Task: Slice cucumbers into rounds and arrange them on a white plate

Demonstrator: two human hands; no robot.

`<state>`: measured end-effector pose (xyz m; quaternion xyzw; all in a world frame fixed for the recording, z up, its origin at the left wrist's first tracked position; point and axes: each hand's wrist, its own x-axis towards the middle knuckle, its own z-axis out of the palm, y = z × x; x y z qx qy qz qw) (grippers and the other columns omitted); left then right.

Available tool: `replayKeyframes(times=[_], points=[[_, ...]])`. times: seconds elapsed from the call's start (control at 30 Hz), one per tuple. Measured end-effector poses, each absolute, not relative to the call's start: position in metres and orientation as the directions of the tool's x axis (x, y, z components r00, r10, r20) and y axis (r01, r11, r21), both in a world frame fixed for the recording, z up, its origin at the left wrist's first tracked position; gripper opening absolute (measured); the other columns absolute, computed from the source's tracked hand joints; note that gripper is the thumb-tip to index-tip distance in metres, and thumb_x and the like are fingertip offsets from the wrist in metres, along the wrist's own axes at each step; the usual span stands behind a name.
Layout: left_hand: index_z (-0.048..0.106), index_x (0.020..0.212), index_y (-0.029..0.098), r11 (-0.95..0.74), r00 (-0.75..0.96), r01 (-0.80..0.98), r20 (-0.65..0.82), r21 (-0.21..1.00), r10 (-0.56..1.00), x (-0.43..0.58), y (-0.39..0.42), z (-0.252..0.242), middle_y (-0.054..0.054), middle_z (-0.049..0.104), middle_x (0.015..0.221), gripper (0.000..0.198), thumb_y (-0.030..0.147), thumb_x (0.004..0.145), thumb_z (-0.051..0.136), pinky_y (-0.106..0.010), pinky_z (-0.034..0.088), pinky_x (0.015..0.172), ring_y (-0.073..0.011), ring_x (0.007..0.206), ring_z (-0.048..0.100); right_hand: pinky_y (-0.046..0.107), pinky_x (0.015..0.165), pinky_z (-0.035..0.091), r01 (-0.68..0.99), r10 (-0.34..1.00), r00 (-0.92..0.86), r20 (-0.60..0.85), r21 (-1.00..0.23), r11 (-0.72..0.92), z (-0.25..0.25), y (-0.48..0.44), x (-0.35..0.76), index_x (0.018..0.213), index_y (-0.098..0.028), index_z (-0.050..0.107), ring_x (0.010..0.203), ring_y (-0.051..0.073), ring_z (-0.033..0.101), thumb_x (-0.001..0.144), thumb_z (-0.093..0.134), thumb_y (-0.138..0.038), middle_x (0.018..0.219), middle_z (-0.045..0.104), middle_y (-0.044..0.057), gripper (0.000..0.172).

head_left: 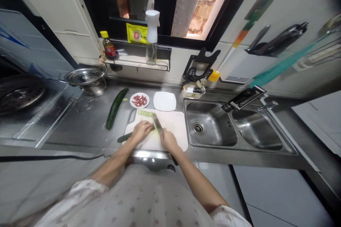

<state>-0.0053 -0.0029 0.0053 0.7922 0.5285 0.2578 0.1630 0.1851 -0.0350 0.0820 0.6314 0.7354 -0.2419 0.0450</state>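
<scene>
My left hand point(142, 130) is closed over a partly sliced cucumber point(124, 137), whose uncut end sticks out to the left over the edge of the white cutting board point(176, 127). In my right hand point(168, 139) is a kitchen knife point(157, 124), its blade pointing away from me beside the cut end of the cucumber. A row of thin cucumber slices point(145, 113) lies near the board's far edge, close to the knife tip. A whole cucumber point(116, 109) rests on the steel counter to the left.
Behind the board stand a plate of chopped red pieces point(147, 103) and a white square plate point(164, 101). A double sink point(213, 142) is at the right. A lidded steel pot point(89, 79) stands at the back left, below a shelf point(160, 64) with bottles.
</scene>
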Motion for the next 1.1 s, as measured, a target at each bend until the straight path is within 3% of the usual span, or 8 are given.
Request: replayKeyframes(times=[1.1], points=[[0.071,0.105,0.023,-0.422,0.353,0.714,0.234,0.558,0.906,-0.008,0.000,-0.005,-0.007,0.066,0.093,0.026,0.033,0.093,0.050,-0.031,0.045,0.080,-0.0177,0.088,0.057,0.029,0.075,0.045,0.942,0.883,-0.222,-0.413,-0.325,0.085,0.083,-0.030,0.166,0.119,-0.008,0.047,0.093,0.022,0.064,0.093,0.034,-0.012,0.096,0.067,0.017,0.030]])
